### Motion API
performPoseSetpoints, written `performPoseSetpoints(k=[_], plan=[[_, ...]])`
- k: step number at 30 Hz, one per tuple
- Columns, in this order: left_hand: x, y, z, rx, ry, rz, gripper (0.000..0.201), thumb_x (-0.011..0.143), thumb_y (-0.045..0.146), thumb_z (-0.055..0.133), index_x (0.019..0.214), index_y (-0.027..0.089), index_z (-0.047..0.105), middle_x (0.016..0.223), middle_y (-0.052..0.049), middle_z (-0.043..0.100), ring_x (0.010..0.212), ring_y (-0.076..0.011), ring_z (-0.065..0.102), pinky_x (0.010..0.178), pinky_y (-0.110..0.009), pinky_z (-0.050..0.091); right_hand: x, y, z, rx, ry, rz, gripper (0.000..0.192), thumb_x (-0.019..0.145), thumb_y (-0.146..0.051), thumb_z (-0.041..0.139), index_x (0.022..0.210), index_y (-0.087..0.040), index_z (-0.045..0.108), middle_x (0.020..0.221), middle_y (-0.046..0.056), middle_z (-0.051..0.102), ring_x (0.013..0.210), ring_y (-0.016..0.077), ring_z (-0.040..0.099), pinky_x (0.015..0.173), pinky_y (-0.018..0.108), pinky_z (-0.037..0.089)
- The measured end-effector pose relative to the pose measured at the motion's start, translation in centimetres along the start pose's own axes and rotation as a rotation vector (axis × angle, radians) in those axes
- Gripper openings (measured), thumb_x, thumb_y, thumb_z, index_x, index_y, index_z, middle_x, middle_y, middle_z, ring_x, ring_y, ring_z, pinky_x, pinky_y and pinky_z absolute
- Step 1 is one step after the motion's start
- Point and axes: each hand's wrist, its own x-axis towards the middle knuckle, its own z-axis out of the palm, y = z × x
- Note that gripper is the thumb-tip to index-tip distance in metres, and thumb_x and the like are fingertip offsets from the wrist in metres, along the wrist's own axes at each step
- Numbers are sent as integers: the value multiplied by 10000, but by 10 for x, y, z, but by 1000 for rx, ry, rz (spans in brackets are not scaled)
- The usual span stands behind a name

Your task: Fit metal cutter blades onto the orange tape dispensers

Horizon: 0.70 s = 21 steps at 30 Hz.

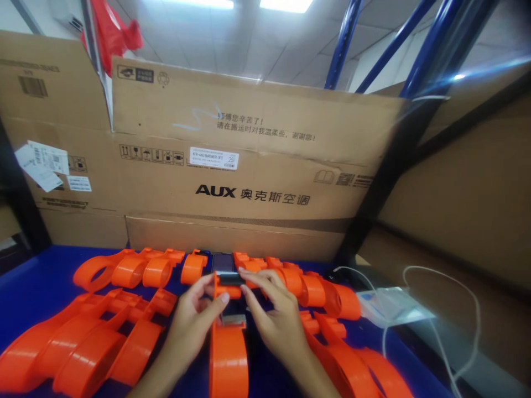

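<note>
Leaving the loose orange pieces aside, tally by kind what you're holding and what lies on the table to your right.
Orange plastic tape dispenser, pinched by left hand and right hand: 1
Clear plastic pouch: 1
White looped cable: 1
Total: 3

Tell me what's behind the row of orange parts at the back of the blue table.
Behind the orange parts stands a cardboard box printed AUX, upright against the blue table. A lower box shows beneath it; anything behind the cardboard is hidden.

Cut off and covered parts

The orange plastic tape dispenser (pixel 228 354) runs off the bottom edge; fingers of both hands cover its front end.
</note>
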Motion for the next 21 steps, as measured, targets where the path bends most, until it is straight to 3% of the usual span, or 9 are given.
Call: performPoseSetpoints(k=[15,19,21], plan=[[2,-4,-1,-65,-18,-9,445,796,333,779,1211,213,674,1048,-77,743,706,-141,642,614,-232,518,-5,0,7,17,-19,-5,227,937,-221,624,1134,-275,726,1213,86,721,1114,254,676,975,426,534],[2,-5,-2,-66,-13,-32,427,812,318,764,1215,212,672,875,-18,715,574,-96,561,574,-216,491,-3,-2,4,3,-20,13,265,924,-279,645,1183,-271,701,1300,94,688,1205,275,637,1041,443,477],[1,0,-1,-106,8,-55,406,807,301,766,1195,212,685,736,19,677,550,-93,550,557,-196,473,1,0,-2,-14,31,82,251,945,-321,604,1166,-252,700,1211,93,729,1118,265,678,973,409,511]])
